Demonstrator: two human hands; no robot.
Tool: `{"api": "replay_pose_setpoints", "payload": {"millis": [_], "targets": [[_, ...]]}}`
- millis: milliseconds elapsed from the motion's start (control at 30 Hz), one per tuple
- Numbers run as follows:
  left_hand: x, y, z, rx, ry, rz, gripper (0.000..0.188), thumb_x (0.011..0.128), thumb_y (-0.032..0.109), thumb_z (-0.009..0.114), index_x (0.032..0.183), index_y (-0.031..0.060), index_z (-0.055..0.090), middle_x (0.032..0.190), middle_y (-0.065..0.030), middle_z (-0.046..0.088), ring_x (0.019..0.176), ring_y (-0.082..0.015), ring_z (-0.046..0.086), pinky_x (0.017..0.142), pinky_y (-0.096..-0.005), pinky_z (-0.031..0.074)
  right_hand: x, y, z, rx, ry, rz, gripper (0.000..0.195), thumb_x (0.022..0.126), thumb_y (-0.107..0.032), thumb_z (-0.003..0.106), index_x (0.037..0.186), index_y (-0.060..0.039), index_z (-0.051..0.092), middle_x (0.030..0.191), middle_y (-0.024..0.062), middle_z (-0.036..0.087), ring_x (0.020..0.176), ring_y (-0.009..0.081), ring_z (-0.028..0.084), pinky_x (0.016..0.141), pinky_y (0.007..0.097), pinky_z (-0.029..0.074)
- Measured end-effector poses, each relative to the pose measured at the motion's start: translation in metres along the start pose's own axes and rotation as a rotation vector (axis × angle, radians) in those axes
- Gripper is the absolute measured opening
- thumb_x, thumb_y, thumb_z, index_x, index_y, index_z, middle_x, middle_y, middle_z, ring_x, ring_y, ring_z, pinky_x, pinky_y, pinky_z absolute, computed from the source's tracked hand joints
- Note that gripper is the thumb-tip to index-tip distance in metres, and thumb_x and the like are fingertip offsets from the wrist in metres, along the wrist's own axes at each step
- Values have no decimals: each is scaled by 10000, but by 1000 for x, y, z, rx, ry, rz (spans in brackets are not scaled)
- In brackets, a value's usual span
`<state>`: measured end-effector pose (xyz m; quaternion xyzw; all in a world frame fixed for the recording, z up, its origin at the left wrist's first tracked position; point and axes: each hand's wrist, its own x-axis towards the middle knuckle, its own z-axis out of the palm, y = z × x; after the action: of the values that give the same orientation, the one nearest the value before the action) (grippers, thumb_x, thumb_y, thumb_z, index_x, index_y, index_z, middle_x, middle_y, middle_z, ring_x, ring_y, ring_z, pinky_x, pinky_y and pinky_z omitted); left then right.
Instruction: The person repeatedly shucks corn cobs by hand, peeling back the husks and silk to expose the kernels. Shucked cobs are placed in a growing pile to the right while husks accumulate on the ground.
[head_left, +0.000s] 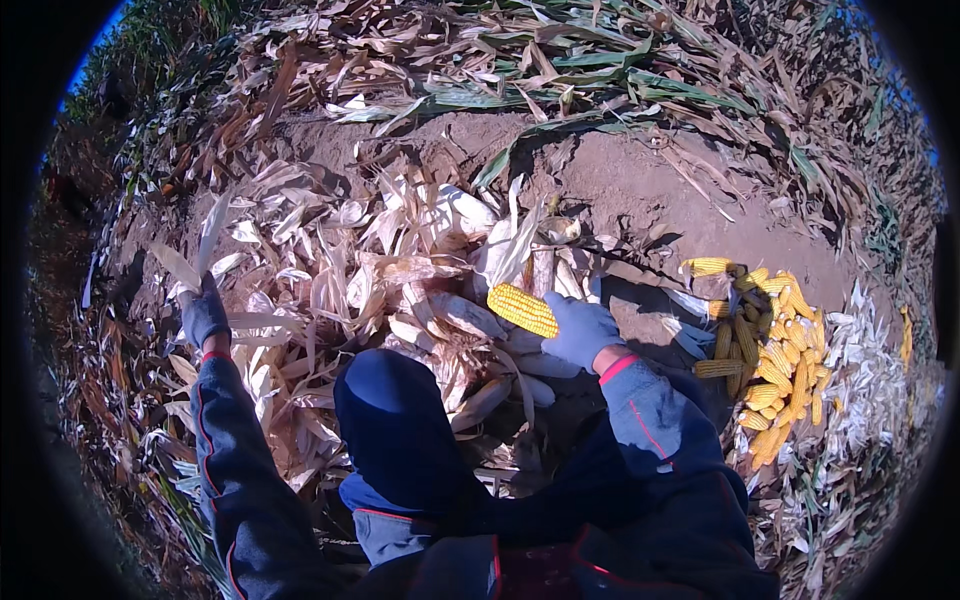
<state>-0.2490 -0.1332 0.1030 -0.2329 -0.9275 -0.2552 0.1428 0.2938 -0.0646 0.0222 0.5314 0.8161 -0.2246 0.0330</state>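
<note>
My right hand, in a pale work glove, grips one end of a bare yellow corn cob in front of my knees. Out at the left, my gloved left hand is shut on dry corn husk leaves, which stick up past the fingers. Between the two hands lie several unhusked corn ears among loose pale husks. The inner side of the left hand is hidden.
A heap of husked yellow cobs lies on the ground to my right, with pale husks beyond it. Cut corn stalks form a long row across the far side. Bare soil runs before that row.
</note>
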Motion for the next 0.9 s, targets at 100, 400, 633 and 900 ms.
{"api": "replay_pose_setpoints", "payload": {"millis": [100, 400, 633, 900], "targets": [[43, -130, -22, 576, -302, 11, 906, 696, 642, 584, 1265, -55, 479, 1213, -282, 534, 1205, -391, 445, 1033, -411, 301, 0, -11, -7, 21, 4, 13, 645, 654, -314, 690, 1210, -100, 443, 933, 164, 628, 842, 372, 622, 720, 464, 484], [-56, -96, 17, 54, -834, -78, 411, 837, 420, 617, 945, 28, 679, 679, -102, 639, 574, -150, 635, 494, -295, 486, -8, -27, -17, 35, 176, 31, 483, 705, -286, 648, 1117, -135, 445, 828, 179, 618, 737, 379, 627, 657, 478, 485], [-184, 136, 38, -452, -1459, 650, 825, 755, 503, 714, 1292, -55, 431, 1093, -146, 618, 1006, -197, 581, 899, -304, 441, 2, -29, 2, 53, 296, -90, 648, 732, -351, 681, 1285, -172, 394, 880, 174, 614, 736, 368, 623, 649, 485, 477], [-259, 190, 81, -1052, -1303, -84, 263, 854, 249, 656, 950, 7, 617, 785, -57, 635, 672, -148, 602, 593, -255, 487, 0, -31, 7, -95, 387, -209, 704, 691, -333, 709, 1294, -131, 406, 953, 166, 576, 781, 351, 612, 675, 448, 489]]}}
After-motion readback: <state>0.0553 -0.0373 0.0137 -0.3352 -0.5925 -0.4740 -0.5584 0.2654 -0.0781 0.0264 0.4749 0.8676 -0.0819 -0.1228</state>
